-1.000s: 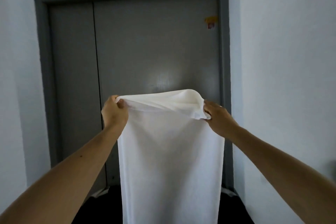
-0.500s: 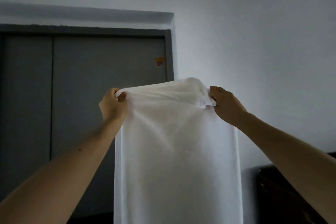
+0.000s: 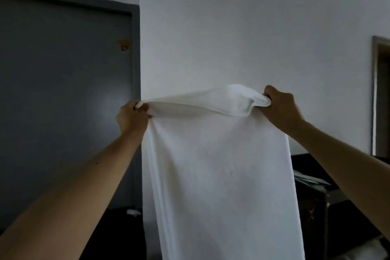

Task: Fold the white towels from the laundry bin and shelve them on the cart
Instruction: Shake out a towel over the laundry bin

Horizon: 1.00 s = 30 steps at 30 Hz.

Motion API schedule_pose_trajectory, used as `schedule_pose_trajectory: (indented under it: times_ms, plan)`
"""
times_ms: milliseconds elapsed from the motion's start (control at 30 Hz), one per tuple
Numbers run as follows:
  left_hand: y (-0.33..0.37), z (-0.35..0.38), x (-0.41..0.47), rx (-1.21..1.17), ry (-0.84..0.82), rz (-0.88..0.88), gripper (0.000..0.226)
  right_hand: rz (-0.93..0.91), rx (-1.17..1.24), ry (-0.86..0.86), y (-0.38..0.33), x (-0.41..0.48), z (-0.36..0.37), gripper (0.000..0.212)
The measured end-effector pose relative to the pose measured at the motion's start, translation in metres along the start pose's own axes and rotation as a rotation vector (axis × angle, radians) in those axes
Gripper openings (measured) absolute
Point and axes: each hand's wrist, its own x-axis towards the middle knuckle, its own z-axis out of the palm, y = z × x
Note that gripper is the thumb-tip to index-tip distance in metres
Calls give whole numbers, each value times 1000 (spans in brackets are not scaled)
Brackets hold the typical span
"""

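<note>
A white towel (image 3: pixel 215 164) hangs lengthwise in front of me and runs out of the frame's bottom edge. My left hand (image 3: pixel 132 117) grips its upper left corner with curled fingers. The upper right corner is bunched inside the grip of my right hand (image 3: pixel 281 107). The towel's top edge sags a little between the two hands, both raised at arm's length. Neither the laundry bin nor the cart can be made out in this dim view.
A grey double door (image 3: pixel 63 95) fills the left side, with a white wall (image 3: pixel 232 38) behind the towel. A dark piece of furniture (image 3: pixel 312 202) stands low on the right below a framed opening (image 3: pixel 379 95). A small white scrap (image 3: pixel 133 211) lies low left of the towel.
The view has swung right and down: the door slid left and the exit sign left the frame. Both hands still hold the towel's top corners, spread slightly wider.
</note>
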Motion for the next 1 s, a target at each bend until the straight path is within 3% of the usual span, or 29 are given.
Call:
schedule_pose_trajectory:
  times_ms: [67,300,467,633,1000]
  plan:
    - [-6,16,-2,-43,-1,-28,5,3,7,50,14,-3,-1,30]
    - [-49,59,6,-159,-41,-78,7,187,90,-38,66,-15,49,37]
    - [-101,79,33,-87,-53,-99,9,416,193,-44,91,-6,107,26]
    - [-156,98,69,-37,-26,-135,5,566,414,-45,121,18,191,39]
    - [-235,171,146,94,21,-156,15,597,435,-10,196,81,324,41]
